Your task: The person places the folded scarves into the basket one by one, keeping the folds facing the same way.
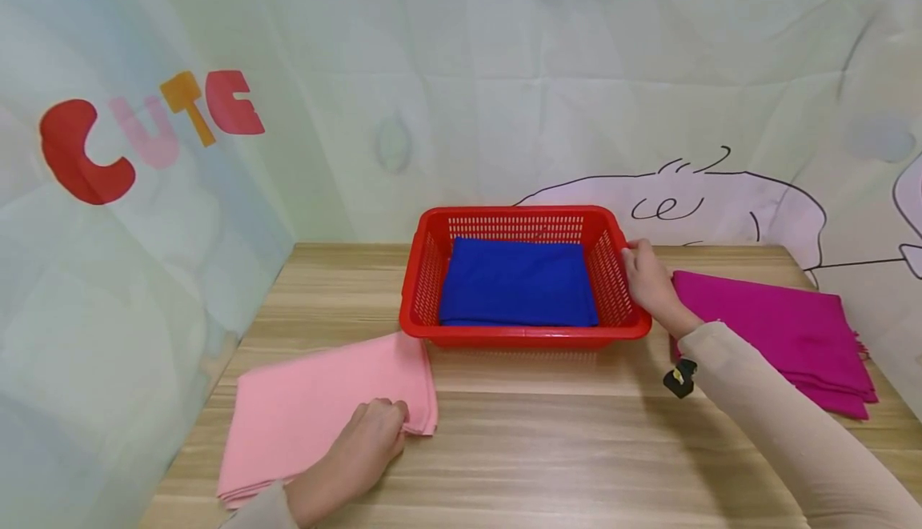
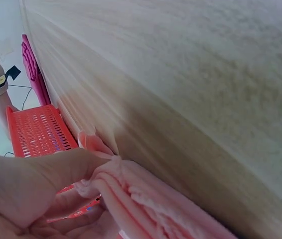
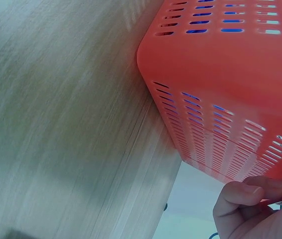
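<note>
A red plastic basket (image 1: 519,337) with slotted walls stands near the back of the table, and a folded blue cloth (image 1: 515,281) lies inside it. My right hand (image 1: 651,285) grips the basket's right rim; the right wrist view shows its fingers curled at the edge. To the left of the basket lies a folded pink cloth (image 1: 317,409). My left hand (image 1: 360,449) pinches the pink cloth near its right front corner, with thumb and fingers on the folded layers (image 2: 146,199) in the left wrist view. The pink cloth's far corner reaches the basket's front left corner.
A folded magenta cloth (image 1: 785,337) lies on the right side of the wooden table (image 1: 547,441), beyond my right forearm. Behind the table hangs a printed curtain (image 1: 461,113) with coloured letters and line drawings. A black band (image 1: 679,378) is on my right wrist.
</note>
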Tool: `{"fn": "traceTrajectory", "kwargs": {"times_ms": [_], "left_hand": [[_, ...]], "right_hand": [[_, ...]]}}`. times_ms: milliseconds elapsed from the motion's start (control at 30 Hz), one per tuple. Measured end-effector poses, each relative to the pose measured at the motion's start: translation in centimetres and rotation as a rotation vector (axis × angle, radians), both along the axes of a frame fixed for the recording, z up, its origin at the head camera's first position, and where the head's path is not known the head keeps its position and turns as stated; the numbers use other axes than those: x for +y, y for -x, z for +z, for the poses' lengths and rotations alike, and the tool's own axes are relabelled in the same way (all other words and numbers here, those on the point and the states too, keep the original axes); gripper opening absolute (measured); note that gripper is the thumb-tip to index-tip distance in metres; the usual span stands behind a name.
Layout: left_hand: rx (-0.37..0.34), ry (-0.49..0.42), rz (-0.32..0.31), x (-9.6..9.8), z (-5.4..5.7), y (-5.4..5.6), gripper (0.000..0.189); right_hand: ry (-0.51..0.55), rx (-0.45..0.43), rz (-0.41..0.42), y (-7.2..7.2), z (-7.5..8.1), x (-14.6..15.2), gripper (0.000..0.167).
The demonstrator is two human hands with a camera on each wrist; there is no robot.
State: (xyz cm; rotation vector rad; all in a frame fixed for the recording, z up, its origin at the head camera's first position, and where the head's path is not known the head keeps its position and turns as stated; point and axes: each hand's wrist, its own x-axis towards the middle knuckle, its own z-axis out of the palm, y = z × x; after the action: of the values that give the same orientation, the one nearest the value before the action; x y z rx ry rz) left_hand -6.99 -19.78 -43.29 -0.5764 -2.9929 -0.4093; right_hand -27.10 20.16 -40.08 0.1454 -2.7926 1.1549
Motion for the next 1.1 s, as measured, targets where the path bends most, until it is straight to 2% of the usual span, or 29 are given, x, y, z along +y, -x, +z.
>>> {"fn": "traceTrajectory", "kwargs": {"times_ms": [233, 467, 733, 1100], "left_hand": [[0.021, -0.008, -0.054, -0.2, -0.1, -0.3, 0.015], [-0.005, -0.032, -0.095, -0.3, -0.1, -0.7, 0.018], [-0.029, -0.019, -0.119, -0.3, -0.1, -1.1, 0.021], [0.038, -0.018, -0.174, -0.3, -0.4, -1.3, 0.024]], "right_hand": [[0.016, 0.014, 0.005, -0.1, 0.0, 0.1, 0.041], [0.024, 0.004, 0.0, -0.1, -0.2, 0.1, 0.042], [0.016, 0.013, -0.008, 0.1, -0.4, 0.1, 0.042], [0.002, 0.007, -0.011, 0.3, -0.2, 0.1, 0.042]]}}
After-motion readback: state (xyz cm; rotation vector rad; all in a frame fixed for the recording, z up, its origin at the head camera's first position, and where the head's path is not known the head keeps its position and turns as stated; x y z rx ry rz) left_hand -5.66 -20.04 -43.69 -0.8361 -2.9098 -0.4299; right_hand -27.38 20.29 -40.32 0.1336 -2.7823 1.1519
